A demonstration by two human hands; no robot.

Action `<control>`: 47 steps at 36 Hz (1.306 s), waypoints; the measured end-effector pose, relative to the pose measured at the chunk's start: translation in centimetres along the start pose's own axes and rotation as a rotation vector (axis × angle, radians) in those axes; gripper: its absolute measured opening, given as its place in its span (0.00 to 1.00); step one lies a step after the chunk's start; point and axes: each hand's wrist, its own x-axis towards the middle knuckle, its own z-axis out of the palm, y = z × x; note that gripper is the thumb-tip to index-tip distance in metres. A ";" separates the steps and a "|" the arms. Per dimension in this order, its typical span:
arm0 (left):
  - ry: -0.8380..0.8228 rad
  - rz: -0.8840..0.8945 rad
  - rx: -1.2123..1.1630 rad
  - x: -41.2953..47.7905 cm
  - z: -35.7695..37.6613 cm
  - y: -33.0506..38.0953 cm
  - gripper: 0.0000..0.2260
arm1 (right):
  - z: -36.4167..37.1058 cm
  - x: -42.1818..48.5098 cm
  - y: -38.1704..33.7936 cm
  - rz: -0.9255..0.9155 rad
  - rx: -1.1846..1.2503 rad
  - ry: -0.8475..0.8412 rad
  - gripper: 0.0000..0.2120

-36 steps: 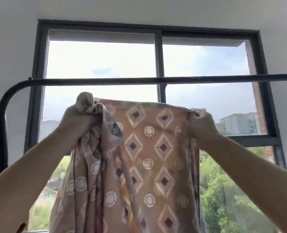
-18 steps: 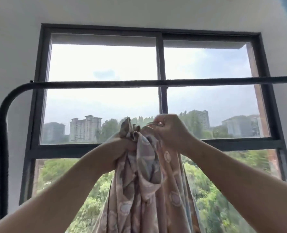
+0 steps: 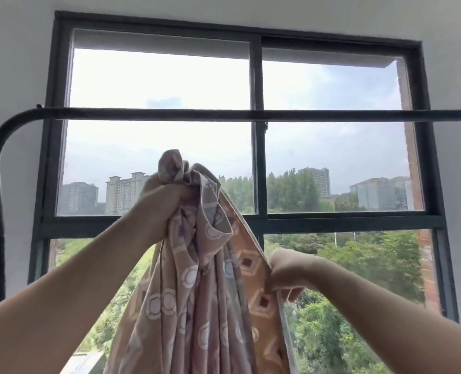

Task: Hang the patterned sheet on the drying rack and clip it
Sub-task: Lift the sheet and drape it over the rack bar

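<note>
Sheet [image 3: 197, 306], long axis vertical below rack bar [image 3: 170, 114], left fingers [image 3: 174, 191] clenched round top, right fingers [image 3: 276, 273] pinching edge.

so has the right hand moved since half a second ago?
Yes. The right hand has dropped down and rightward along the edge of the patterned sheet. It was above the window crossbar and is now below it.

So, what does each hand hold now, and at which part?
Both hold the orange-and-pink patterned fabric sheet. The left hand grips its bunched top; the right hand pinches its side edge lower down.
</note>
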 end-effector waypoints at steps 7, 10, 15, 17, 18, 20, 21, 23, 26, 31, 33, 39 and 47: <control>-0.066 0.014 0.128 0.7 -2.5 0.3 0.10 | -1.5 0.3 1.2 -0.070 0.512 0.347 0.15; -0.061 0.156 0.095 1.2 -3.8 1.3 0.17 | -5.0 0.0 -0.2 -0.212 0.778 0.697 0.13; -0.007 0.212 0.138 1.7 -4.6 2.4 0.15 | -8.3 -2.4 -3.1 -0.495 0.445 1.282 0.10; -0.059 0.069 0.308 1.0 -3.7 1.4 0.11 | -6.8 -1.8 -3.4 -0.484 0.271 0.919 0.15; -0.084 0.004 0.336 0.4 -3.2 0.8 0.11 | -5.9 -1.3 -3.2 -0.450 0.213 0.774 0.16; -0.135 -0.090 0.284 -0.6 -2.5 -0.1 0.15 | -5.0 -0.9 -3.3 -0.443 0.218 0.741 0.14; -0.169 -0.128 0.223 -1.0 -2.2 -0.5 0.16 | -4.7 -0.9 -3.7 -0.465 0.248 0.758 0.11; -0.293 -0.199 0.132 -1.9 -1.2 -1.0 0.14 | -4.4 -1.0 -4.8 -0.503 0.314 0.725 0.09; -0.462 -0.257 0.086 -2.5 0.6 -1.2 0.18 | -4.5 -0.9 -6.3 -0.512 0.567 0.573 0.14; -0.353 -0.202 0.117 -1.8 1.5 -1.0 0.18 | -4.2 -1.1 -6.3 -0.592 0.703 0.490 0.15; -0.269 -0.187 0.136 -1.6 1.3 -1.0 0.14 | -3.6 -1.4 -5.7 -0.603 0.725 0.416 0.08; -0.071 -0.124 0.128 -0.9 -0.1 -0.8 0.10 | -1.5 -1.5 -3.9 -0.297 0.306 0.190 0.10; 0.025 -0.094 0.162 -0.1 -2.3 -0.3 0.10 | 0.9 -0.9 -1.7 -0.039 -0.021 -0.009 0.09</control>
